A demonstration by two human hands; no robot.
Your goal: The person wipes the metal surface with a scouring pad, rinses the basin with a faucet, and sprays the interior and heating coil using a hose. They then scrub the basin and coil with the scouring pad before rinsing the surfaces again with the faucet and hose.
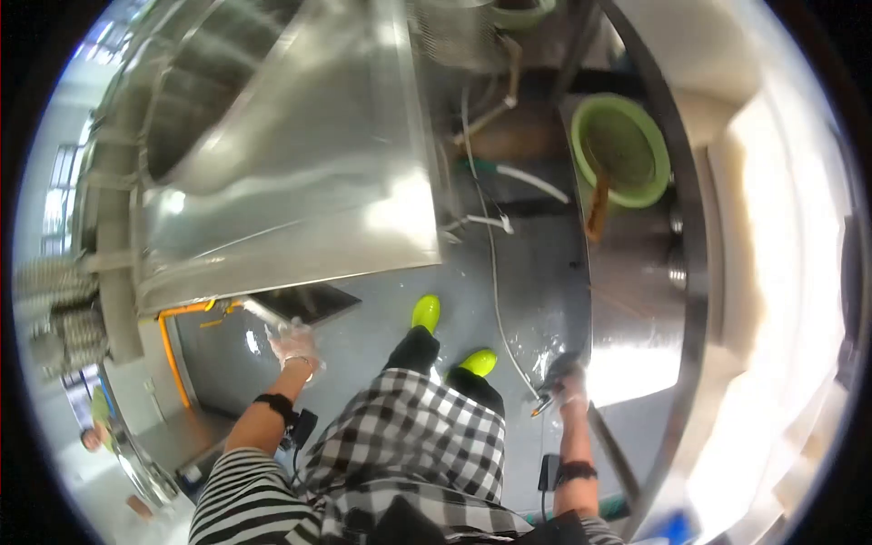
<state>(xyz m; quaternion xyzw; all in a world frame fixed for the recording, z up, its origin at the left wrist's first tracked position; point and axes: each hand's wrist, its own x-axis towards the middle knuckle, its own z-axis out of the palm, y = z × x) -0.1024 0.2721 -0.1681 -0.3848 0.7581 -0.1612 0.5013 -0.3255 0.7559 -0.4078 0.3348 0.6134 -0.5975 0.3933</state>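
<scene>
My left hand [295,347], in a clear plastic glove, hangs over the floor below the steel counter's front corner. Its fingers look loosely apart, and I see nothing in them. On the other side, my right hand [570,389] is blurred and closed around a spray nozzle [542,405] with an orange tip. A thin pale hose [496,291] runs from the nozzle up across the floor. Dark material by the right fingers is too smeared to name.
A large steel counter [300,200] fills the upper left. A green basin [618,150] with a brown handle-like piece stands on the steel surface [636,354] at right. Yellow-green boots [426,312] stand on the wet grey floor [400,300]. A person [100,431] is far left.
</scene>
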